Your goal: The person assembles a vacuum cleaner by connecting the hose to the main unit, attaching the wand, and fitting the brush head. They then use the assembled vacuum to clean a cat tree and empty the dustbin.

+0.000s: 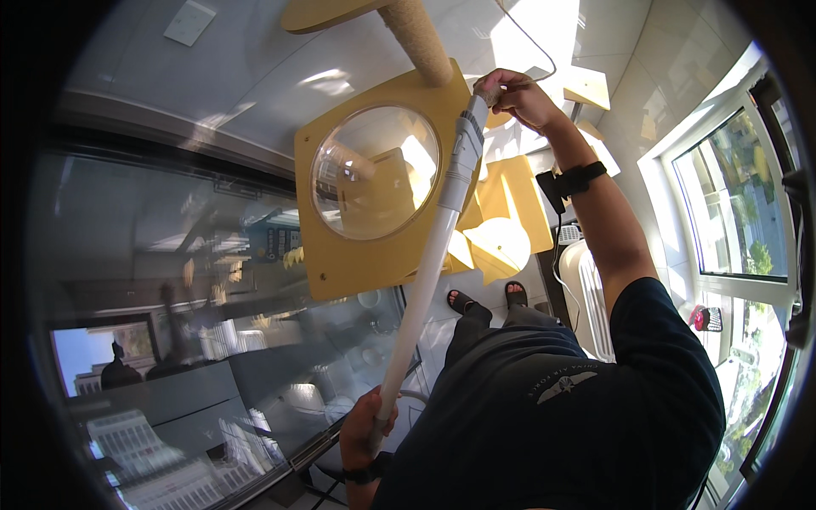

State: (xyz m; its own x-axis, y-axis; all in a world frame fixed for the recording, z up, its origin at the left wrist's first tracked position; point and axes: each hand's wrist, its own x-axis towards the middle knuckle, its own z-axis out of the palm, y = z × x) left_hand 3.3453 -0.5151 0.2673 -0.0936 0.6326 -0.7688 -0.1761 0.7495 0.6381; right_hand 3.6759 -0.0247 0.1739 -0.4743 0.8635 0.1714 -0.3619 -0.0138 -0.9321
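A long white tube with a grey collar, which looks like a vacuum cleaner wand (422,289), slants upward across the middle of the view. My left hand (364,425) is wrapped round its lower end, near my body. At the raised grey end, my right hand (516,95) is closed, fingers pinched on a small greyish-brown fuzzy clump (488,90) at the tube's mouth. Just behind the wand is a yellow cat tree panel (319,276) with a clear domed bowl (374,174) set in it. Whether the wand touches the panel I cannot tell.
A rope-wrapped post (416,42) rises from the panel to a yellow platform (327,13). Lower yellow platforms (531,204) stand beyond. Reflective glass (212,340) runs along the left. On the right are a window (735,200) and a white ribbed radiator-like thing (589,293).
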